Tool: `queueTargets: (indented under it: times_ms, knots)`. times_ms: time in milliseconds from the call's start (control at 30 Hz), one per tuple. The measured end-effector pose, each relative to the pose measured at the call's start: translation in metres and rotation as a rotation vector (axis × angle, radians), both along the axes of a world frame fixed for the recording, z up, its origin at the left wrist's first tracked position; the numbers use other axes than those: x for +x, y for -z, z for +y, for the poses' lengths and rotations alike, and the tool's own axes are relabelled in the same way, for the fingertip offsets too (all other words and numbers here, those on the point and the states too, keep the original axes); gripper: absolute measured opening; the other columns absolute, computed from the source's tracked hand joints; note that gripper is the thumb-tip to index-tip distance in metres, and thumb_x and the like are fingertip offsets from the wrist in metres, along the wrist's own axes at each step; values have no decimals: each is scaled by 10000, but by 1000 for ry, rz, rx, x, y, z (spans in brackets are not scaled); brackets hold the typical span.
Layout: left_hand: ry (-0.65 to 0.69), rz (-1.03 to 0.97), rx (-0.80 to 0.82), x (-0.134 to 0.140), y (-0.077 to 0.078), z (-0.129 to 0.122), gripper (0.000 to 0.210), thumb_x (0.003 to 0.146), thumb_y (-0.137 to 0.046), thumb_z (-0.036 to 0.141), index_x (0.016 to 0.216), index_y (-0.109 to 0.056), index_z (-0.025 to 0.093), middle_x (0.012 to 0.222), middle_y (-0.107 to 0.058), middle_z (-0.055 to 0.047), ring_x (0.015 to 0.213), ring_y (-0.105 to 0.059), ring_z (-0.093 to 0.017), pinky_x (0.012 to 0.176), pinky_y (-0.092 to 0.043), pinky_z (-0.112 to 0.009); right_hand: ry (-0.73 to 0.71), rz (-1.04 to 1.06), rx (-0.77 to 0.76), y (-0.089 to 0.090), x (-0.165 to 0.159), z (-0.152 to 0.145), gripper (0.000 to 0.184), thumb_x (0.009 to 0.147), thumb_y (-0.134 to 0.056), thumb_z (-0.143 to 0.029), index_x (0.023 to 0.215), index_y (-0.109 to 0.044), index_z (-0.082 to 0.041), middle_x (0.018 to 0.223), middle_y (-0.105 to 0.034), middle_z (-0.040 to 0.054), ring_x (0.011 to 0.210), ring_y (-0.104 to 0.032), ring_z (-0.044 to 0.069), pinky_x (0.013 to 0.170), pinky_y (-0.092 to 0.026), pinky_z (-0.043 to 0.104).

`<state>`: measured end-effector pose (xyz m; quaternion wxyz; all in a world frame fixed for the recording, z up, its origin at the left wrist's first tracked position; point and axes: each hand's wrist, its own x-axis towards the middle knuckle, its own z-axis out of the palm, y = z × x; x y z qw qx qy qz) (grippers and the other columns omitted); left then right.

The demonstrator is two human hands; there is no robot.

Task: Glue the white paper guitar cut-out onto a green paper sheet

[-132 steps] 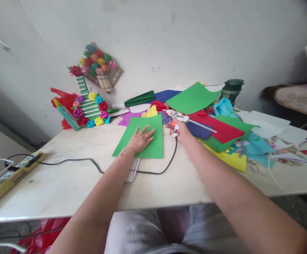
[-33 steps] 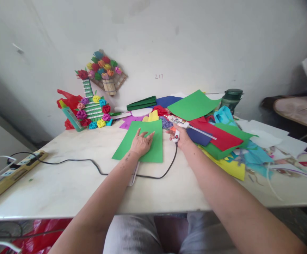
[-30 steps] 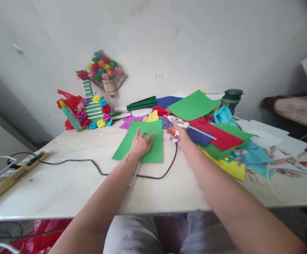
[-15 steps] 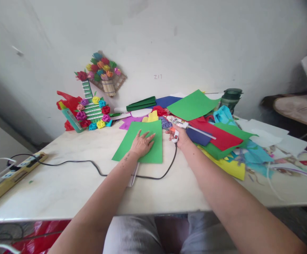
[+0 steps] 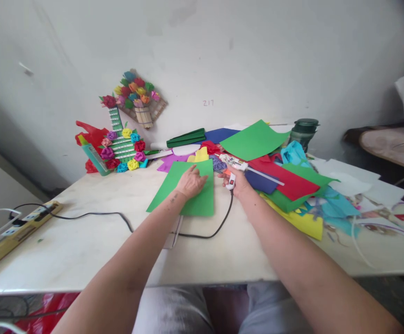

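A green paper sheet [image 5: 203, 202] lies flat on the table in front of me. Over its middle is my left hand [image 5: 192, 182], with the index finger stretched forward and the others partly bent; it holds nothing. Whether the fingertips touch the sheet, I cannot tell. My right hand [image 5: 238, 183] grips a white hot glue gun [image 5: 232, 162] just right of the sheet. Its nozzle points up and left, and a glue stick [image 5: 266, 177] sticks out of the back. A black cord [image 5: 219, 228] runs from the handle, passing under my left forearm. Folded white paper [image 5: 171, 240] pokes out below the sheet.
Coloured papers, including a red sheet [image 5: 292, 178] and a yellow one [image 5: 308, 223], are heaped on the right. A dark green bottle [image 5: 304, 132] stands behind them. On the left are a flower-covered guitar shape [image 5: 123, 148], a glue bottle [image 5: 95, 157] and a power strip [image 5: 31, 226].
My left hand has shifted slightly up and right over the green sheet. Its flat, spread fingers have partly bent, leaving the index finger stretched. The right hand still holds the glue gun.
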<state>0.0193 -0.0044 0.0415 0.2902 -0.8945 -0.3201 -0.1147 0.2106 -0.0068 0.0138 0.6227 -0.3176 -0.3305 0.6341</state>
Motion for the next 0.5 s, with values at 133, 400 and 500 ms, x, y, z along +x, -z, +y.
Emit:
queueTargets:
  times_ms: [133,400,500]
  knots:
    - [-50,-123,-129,12,9,4,428,839,-335,438,1174,-507,232,1105,-599,-16,1208,-330,-222,1041,-121,-463,3,-4,-5,-2,-1,-2,192,778,-493,-318,670,-519,-162,551,-628,30,283,-419,67,315,-399,210]
    - [-157,-128,-353,17,29,7,456,886,-167,423,1268,-381,297,1297,-429,41,1240,-305,-157,1040,-125,-454,7,22,-11,-4,-1,-4,182,760,-520,-331,673,-501,-172,537,-608,9,286,-411,66,336,-414,219]
    - [-157,-141,-329,18,26,3,434,894,-182,384,1227,-440,278,1268,-465,29,1187,-388,-144,1030,-191,-406,14,22,-15,-5,-1,-5,182,764,-510,-326,671,-504,-169,531,-604,10,284,-408,66,330,-409,218]
